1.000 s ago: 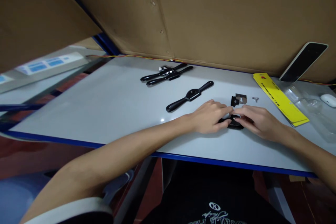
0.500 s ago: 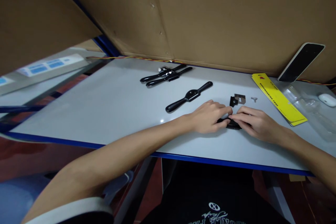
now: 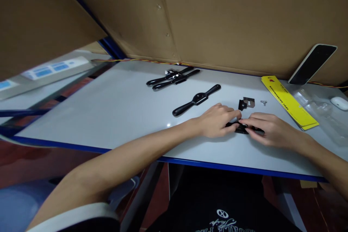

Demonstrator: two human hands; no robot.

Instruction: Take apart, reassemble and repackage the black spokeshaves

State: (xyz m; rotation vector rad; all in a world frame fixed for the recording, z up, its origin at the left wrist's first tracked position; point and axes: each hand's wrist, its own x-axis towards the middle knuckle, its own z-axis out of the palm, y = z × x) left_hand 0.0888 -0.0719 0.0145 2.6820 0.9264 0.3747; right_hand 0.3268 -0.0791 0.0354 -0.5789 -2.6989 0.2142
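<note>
While the left hand (image 3: 219,119) grips the nearest black tool (image 3: 240,131), right hand (image 3: 269,129) fingers its middle, grasp unclear; probably stiff, slick metal, best held by ends.

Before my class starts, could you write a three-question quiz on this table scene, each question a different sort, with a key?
1. True or false: the left hand and the right hand both have fingers at the same black tool.

2. What lies between the flat metal plates and the yellow card?
a) a white rounded case
b) small silver pieces
c) a dark-screened device

3. How many other long black tools lie on the table, away from the hands?

Key: 1. True; 2. b; 3. Three
</note>
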